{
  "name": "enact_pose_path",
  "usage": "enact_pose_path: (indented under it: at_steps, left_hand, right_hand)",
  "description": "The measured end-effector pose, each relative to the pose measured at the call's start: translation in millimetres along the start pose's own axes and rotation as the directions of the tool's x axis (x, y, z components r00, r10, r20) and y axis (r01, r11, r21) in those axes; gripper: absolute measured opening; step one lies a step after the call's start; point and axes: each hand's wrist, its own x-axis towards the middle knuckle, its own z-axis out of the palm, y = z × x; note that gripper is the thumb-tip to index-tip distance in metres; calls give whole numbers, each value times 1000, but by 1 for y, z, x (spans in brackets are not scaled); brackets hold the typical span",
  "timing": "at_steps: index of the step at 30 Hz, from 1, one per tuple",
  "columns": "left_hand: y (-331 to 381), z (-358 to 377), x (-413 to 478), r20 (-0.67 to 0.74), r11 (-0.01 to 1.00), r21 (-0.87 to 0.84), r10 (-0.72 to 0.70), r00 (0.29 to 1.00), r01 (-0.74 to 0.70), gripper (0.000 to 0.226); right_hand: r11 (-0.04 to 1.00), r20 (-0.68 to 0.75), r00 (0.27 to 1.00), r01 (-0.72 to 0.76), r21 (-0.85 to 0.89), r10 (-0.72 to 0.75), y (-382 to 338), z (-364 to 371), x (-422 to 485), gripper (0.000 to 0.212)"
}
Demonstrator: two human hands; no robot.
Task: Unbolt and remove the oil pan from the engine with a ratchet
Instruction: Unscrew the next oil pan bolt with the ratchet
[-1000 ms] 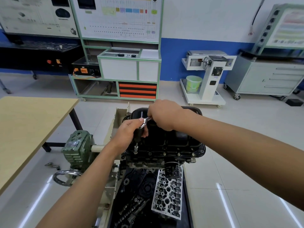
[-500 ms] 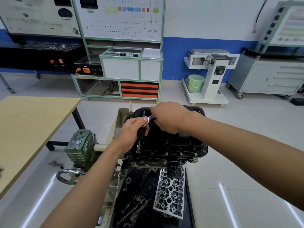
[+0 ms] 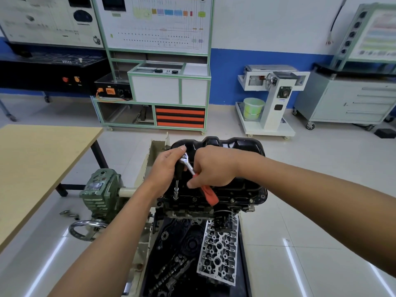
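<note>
1. Head view: the black oil pan [image 3: 242,146] sits on top of the engine [image 3: 188,211], mid-scene.
2. The left hand [image 3: 168,168] is curled round the black upper part of the extension, just under the head of the ratchet [image 3: 186,161].
3. The right hand [image 3: 214,168] grips the ratchet's red handle, which slants toward the near right.
4. The socket [image 3: 176,195] stands upright on the pan's near-left flange.
5. A cylinder head [image 3: 220,249] lies nearer, below the engine; a wooden table [image 3: 32,168] stands at the left.
</note>
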Motion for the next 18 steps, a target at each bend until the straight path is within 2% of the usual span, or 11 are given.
enact_pose_path:
  at_steps: [2,4,7,8,11,13,15,18]
  left_hand:
    - [1,-4,0,36,996,85,16,999,-19,44]
    - [2,-9,-2,79,990,132,33,996,-44,41]
    - [4,-15,-6,149,985,157,51,988,-74,41]
    - [5,-16,-7,166,986,152,47,985,-72,41]
    - [7,-14,-9,200,992,119,15,980,-39,40]
    - [7,-12,-9,240,992,125,-12,971,-18,40]
    - [7,-11,-10,277,989,150,-35,960,-7,40]
    - [7,-9,-10,281,985,172,-65,958,17,38]
  right_hand:
    - [997,85,995,-46,-55,50,6,-7,2,41]
    - [977,61,995,-66,-200,80,12,-11,6,28]
    - [921,-217,976,-105,-375,23,17,-11,19,3]
    - [908,-290,957,-110,-405,-14,19,-9,24,3]
    - [902,-357,925,-36,-431,-134,30,-2,42,22]
    - [912,-330,920,64,-405,-211,38,3,51,47]
    - [905,-296,919,125,-407,-260,42,8,53,63]
    - [911,-313,914,124,-392,-259,47,13,51,69]
